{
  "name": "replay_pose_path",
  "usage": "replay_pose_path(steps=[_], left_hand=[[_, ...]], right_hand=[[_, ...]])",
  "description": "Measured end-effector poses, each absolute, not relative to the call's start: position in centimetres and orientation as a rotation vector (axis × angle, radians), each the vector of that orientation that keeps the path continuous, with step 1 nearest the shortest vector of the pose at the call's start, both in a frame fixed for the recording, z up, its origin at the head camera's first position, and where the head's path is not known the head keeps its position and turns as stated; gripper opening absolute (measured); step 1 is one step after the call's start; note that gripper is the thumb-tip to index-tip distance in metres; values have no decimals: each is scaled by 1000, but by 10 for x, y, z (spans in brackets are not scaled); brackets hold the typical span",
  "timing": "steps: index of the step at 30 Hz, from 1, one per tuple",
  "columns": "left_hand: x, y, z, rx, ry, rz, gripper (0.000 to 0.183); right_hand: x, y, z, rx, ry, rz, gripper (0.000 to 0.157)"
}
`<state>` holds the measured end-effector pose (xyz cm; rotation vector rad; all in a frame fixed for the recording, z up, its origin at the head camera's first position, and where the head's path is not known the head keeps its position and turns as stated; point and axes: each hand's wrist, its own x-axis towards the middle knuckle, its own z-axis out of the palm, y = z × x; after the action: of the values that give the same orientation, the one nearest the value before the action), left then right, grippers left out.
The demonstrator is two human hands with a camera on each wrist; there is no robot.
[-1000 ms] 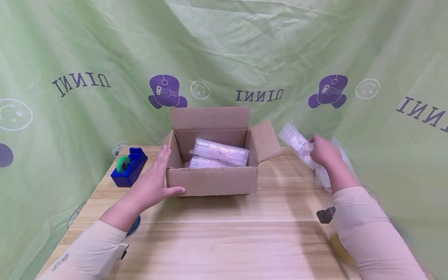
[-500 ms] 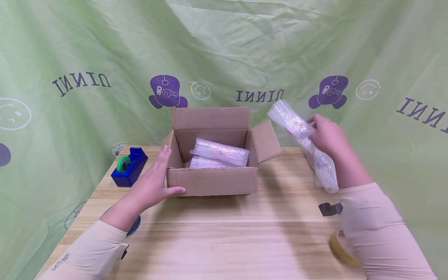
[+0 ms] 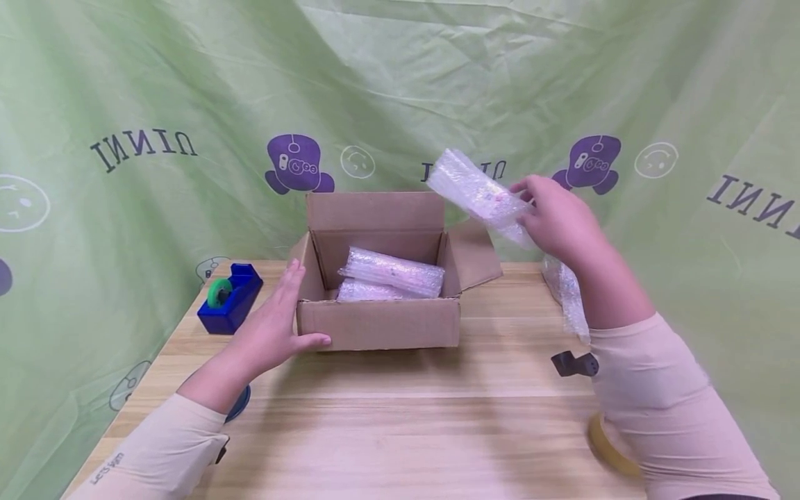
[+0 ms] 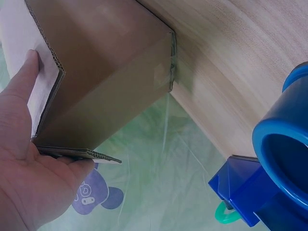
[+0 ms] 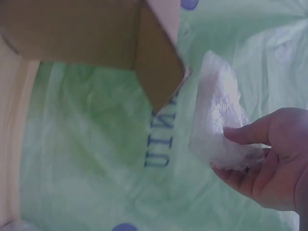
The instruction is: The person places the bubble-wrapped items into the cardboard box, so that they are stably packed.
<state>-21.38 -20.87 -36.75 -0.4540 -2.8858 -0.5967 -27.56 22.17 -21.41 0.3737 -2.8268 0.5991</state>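
An uncovered cardboard box stands at the table's middle, with two bubble-wrapped packages visible inside, one lying over the other. My left hand rests on its front left corner, the thumb lying on the folded-down front flap and the straight fingers along the left flap. Up beyond the right flap, my right hand holds another bubble-wrapped package by one end. In the right wrist view, the thumb and fingers pinch this clear package, tilted and off the table.
A blue tape dispenser with a green roll stands left of the box. Near the left forearm is a blue round object. More bubble wrap lies at right, and a tan tape roll sits partly behind the right sleeve.
My right hand has lifted the bubble-wrapped package from the table's right side and carried it up and left toward the box. The left hand and the box have stayed put.
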Motion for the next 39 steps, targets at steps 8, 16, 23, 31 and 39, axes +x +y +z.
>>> replay_pose_path(steps=[8,16,23,31,39], left_hand=[[-214,-209,-368,-456,-2883,-593,127],[-215,-210,-369,-459,-2882,-598,127],[-216,-211,-370,-476,-2885,-602,128],[-215,-210,-369,-469,-2886,-595,128],[-214,-210,-368,-467,-2893,-599,128]], right_hand=[[-272,179,-215,606,-2765,574,40],[-272,142,-234,860,-2737,444,33],[-272,124,-252,1022,-2664,414,33],[-273,117,-271,1143,-2686,371,33],[-277,125,-277,1049,-2716,352,35]])
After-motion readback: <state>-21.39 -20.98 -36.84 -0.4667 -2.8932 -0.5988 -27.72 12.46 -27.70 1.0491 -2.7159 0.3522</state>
